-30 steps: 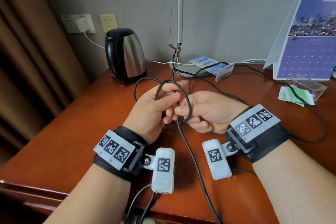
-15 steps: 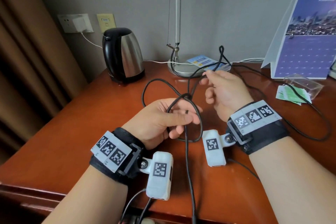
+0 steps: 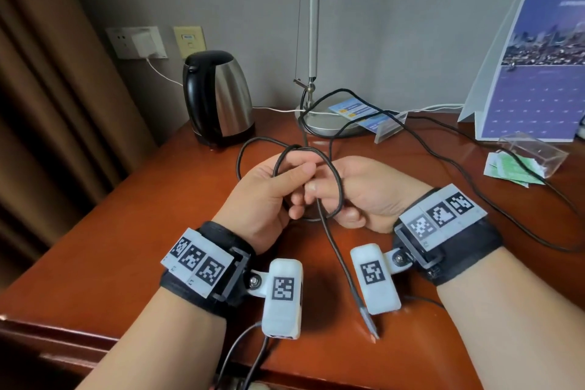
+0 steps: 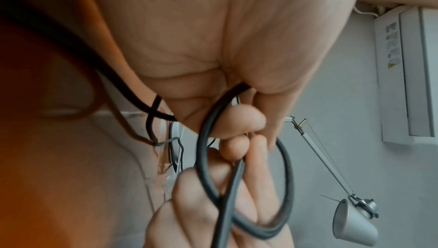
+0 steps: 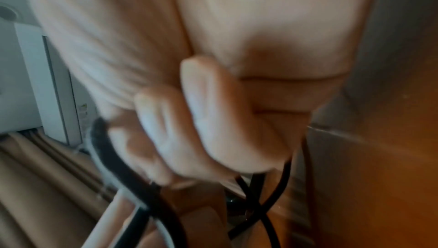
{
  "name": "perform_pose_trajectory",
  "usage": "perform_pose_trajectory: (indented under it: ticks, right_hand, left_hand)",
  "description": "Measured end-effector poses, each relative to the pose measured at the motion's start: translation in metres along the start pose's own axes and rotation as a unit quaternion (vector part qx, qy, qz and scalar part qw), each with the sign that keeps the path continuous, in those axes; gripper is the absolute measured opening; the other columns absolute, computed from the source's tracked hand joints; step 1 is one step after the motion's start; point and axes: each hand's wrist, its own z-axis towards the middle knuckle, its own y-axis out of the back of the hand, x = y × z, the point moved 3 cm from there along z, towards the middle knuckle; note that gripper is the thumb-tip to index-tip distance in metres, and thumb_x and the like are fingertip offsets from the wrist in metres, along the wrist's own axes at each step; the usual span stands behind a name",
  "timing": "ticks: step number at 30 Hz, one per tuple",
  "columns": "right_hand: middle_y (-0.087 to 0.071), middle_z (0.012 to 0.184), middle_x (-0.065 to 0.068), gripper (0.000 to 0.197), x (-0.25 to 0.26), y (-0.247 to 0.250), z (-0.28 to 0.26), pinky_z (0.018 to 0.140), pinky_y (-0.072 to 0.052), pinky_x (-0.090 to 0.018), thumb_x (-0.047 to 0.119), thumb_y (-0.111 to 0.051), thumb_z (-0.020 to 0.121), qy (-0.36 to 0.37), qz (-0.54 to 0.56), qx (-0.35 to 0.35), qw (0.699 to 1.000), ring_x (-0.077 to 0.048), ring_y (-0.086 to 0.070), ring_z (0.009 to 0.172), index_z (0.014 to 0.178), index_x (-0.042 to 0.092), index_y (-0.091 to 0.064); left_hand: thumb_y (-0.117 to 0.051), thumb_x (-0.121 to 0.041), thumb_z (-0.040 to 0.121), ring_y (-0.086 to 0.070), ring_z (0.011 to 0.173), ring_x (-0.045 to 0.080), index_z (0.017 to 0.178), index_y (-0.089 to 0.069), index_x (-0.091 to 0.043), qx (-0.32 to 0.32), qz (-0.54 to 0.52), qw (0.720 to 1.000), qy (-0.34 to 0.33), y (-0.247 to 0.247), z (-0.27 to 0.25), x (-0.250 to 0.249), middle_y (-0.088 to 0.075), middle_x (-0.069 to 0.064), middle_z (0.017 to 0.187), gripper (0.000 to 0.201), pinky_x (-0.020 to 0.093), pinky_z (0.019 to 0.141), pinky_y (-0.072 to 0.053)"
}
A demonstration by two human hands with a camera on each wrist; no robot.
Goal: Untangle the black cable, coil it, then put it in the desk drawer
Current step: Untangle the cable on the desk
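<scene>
Both hands (image 3: pixel 316 190) apparently on cable (image 3: pixel 338 187)

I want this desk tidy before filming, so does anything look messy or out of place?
Yes: the black cable sprawls loose across the desk, draped over the lamp base and card holder. Only a small loop is held between the left hand and right hand. Nothing looks spilled or broken.

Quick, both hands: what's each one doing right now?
Left hand: pinching a loop of the black cable.
Right hand: fingers curled, gripping the same cable.
</scene>
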Motion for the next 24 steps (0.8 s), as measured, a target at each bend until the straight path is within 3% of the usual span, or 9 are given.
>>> perform_pose_trajectory:
  ticks: [2, 4, 6, 10, 13, 14, 16, 19, 24]
  right_hand:
    - [-0.052, 0.056, 0.0, 0.025, 0.002, 0.009, 0.004, 0.034, -0.019, -0.014, 0.019, -0.06, 0.101, 0.023, 0.028, -0.095, 0.995, -0.007, -0.031, 0.037, 0.112, -0.002, -0.066]
    - [-0.046, 0.054, -0.001, 0.027, 0.004, 0.018, 0.005, 0.035, -0.02, -0.015, 0.02, -0.059, 0.102, 0.063, 0.074, -0.172, 0.98, -0.008, -0.033, 0.035, 0.106, -0.006, -0.064]
    - [-0.048, 0.059, -0.003, 0.025, 0.007, 0.027, 0.003, 0.036, -0.024, -0.017, 0.02, -0.058, 0.103, 0.108, 0.142, -0.231, 0.956, -0.01, -0.037, 0.037, 0.093, -0.003, -0.063]
    - [-0.054, 0.06, 0.001, 0.022, 0.015, 0.051, -0.005, 0.042, -0.037, -0.021, 0.024, -0.055, 0.105, 0.168, 0.286, -0.332, 0.883, -0.012, -0.049, 0.046, 0.088, 0.013, -0.063]
    - [-0.054, 0.061, 0.0, 0.023, 0.018, 0.059, -0.011, 0.046, -0.042, -0.024, 0.025, -0.053, 0.106, 0.217, 0.321, -0.363, 0.847, -0.014, -0.052, 0.049, 0.089, 0.013, -0.063]
    - [-0.053, 0.061, 0.0, 0.023, 0.02, 0.059, -0.013, 0.047, -0.042, -0.024, 0.025, -0.052, 0.106, 0.232, 0.318, -0.361, 0.845, -0.015, -0.052, 0.049, 0.09, 0.013, -0.063]
    - [-0.051, 0.062, -0.002, 0.023, 0.027, 0.056, -0.017, 0.048, -0.04, -0.025, 0.024, -0.051, 0.106, 0.256, 0.303, -0.347, 0.85, -0.018, -0.05, 0.05, 0.09, 0.012, -0.062]
    - [-0.044, 0.057, -0.002, 0.023, 0.044, 0.049, -0.021, 0.046, -0.035, -0.025, 0.021, -0.052, 0.105, 0.273, 0.269, -0.326, 0.864, -0.019, -0.043, 0.046, 0.086, 0.011, -0.06]
    - [-0.041, 0.051, -0.001, 0.026, 0.096, 0.039, -0.028, 0.043, -0.029, -0.022, 0.017, -0.053, 0.103, 0.259, 0.125, -0.317, 0.904, -0.018, -0.038, 0.041, 0.079, 0.012, -0.06]
  left_hand:
    - [-0.065, -0.017, 0.096, -0.045, 0.054, 0.011, 0.126, -0.069, -0.003, 0.021, 0.003, 1.0, 0.016, -0.003, -0.002, 0.001, -0.06, 0.018, 0.099, 0.033, 0.019, 0.044, -0.033]
    - [-0.059, -0.02, 0.098, -0.045, 0.055, 0.011, 0.131, -0.07, -0.013, 0.03, -0.005, 0.999, 0.035, -0.006, -0.003, 0.001, -0.067, 0.01, 0.121, 0.035, 0.019, 0.045, -0.032]
    - [-0.053, -0.02, 0.101, -0.046, 0.054, 0.01, 0.129, -0.071, -0.015, 0.04, -0.009, 0.998, 0.04, -0.007, -0.005, 0.0, -0.07, 0.007, 0.131, 0.034, 0.017, 0.043, -0.032]
    - [-0.052, -0.019, 0.102, -0.043, 0.051, 0.011, 0.121, -0.073, -0.01, 0.009, 0.007, 0.999, 0.051, -0.004, -0.006, -0.002, -0.075, 0.006, 0.12, 0.029, 0.017, 0.04, -0.028]
    - [-0.06, -0.026, 0.098, -0.038, 0.048, 0.011, 0.092, -0.073, -0.01, -0.015, 0.014, 0.999, 0.05, -0.001, -0.004, -0.002, -0.071, 0.008, 0.107, 0.021, 0.02, 0.04, -0.018]
    - [-0.062, -0.028, 0.097, -0.037, 0.047, 0.011, 0.081, -0.068, -0.012, -0.029, 0.015, 0.998, 0.049, 0.001, -0.003, -0.002, -0.07, 0.009, 0.101, 0.023, 0.022, 0.04, -0.015]
    - [-0.062, -0.029, 0.099, -0.035, 0.046, 0.012, 0.077, -0.057, -0.015, -0.062, 0.022, 0.997, 0.048, 0.004, -0.002, -0.003, -0.07, 0.012, 0.096, 0.027, 0.024, 0.042, -0.012]
    - [-0.062, -0.028, 0.101, -0.032, 0.042, 0.011, 0.084, -0.05, -0.018, -0.094, 0.018, 0.995, 0.035, 0.007, -0.003, -0.007, -0.07, 0.012, 0.088, 0.023, 0.021, 0.04, -0.013]
    - [-0.057, -0.024, 0.104, -0.023, 0.044, 0.014, 0.108, -0.061, -0.008, -0.102, 0.103, 0.989, -0.013, 0.012, -0.007, -0.042, -0.062, 0.006, 0.077, 0.016, 0.021, 0.043, -0.01]
